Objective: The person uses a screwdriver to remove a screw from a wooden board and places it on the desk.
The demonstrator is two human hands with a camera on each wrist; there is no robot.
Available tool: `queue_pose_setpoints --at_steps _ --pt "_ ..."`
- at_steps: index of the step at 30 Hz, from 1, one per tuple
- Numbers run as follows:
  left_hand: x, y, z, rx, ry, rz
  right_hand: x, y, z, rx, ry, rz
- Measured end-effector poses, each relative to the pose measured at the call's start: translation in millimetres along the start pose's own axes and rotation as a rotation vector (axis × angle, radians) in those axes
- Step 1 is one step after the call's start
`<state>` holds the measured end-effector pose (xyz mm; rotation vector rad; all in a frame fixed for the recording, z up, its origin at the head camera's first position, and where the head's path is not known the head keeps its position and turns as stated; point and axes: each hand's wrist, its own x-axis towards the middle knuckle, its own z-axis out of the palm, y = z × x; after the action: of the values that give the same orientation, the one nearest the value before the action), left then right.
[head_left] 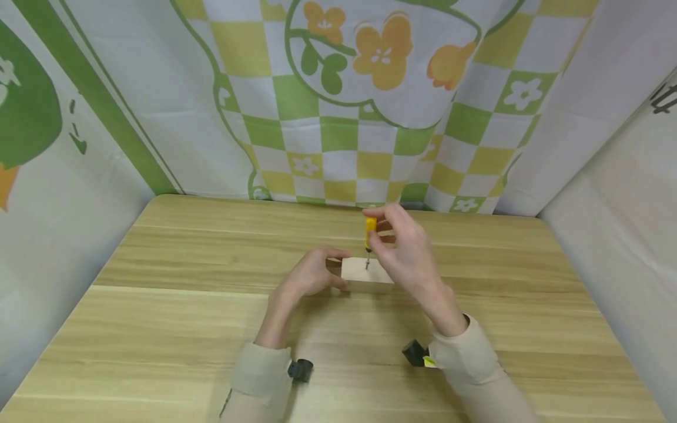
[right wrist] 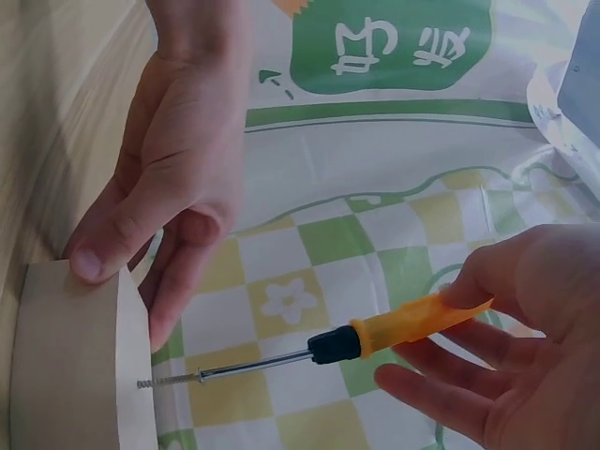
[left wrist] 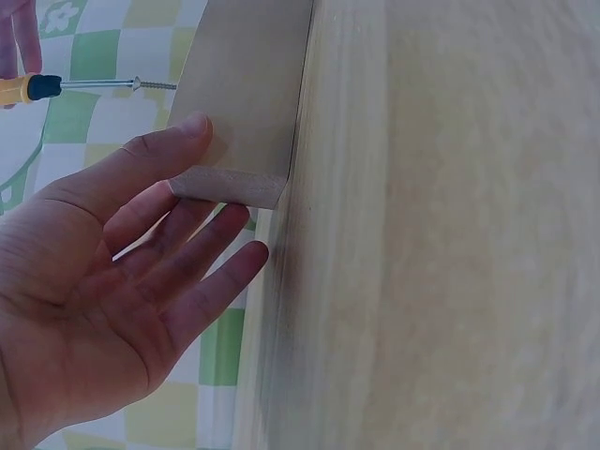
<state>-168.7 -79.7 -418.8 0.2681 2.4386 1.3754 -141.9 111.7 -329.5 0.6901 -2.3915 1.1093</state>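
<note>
A pale wooden block (head_left: 353, 272) lies on the table, and my left hand (head_left: 313, 272) holds its left end, thumb on the near face and fingers round the end and far side. A screw (right wrist: 176, 380) stands in the block's top face, with much of its thread showing. The tip of a yellow-handled screwdriver (right wrist: 412, 322) meets the screw's head. My right hand (head_left: 406, 249) grips the handle from above between thumb and fingers. In the left wrist view the screwdriver's shaft (left wrist: 98, 83) lines up with the screw.
The wood-grain table (head_left: 174, 341) spreads around both hands. A patterned cloth (head_left: 338, 141) hangs behind its far edge, with white cloth at both sides. Small black devices (head_left: 301, 370) sit at the wrists.
</note>
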Motion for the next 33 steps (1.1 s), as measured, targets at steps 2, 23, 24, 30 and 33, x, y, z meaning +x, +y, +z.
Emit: queue_pose_setpoints --at_steps 2,23,24,30,33 --pt "-0.4 0.1 -0.2 0.001 -0.004 0.003 0.4 -1 0 -0.012 -0.007 0.011" --pt "-0.4 -0.7 0.2 -0.020 -0.005 0.015 2.8 6 2 -0.051 -0.016 -0.032" --pt "-0.5 -0.6 0.3 -0.019 -0.005 0.015 3.0 7 2 -0.059 -0.013 -0.035" --pt "-0.3 -0.3 0.2 -0.020 -0.004 0.011 3.8 10 4 -0.057 0.029 -0.069" --pt "0.3 -0.7 0.3 -0.015 -0.002 0.015 3.3 11 5 -0.013 0.048 -0.068"
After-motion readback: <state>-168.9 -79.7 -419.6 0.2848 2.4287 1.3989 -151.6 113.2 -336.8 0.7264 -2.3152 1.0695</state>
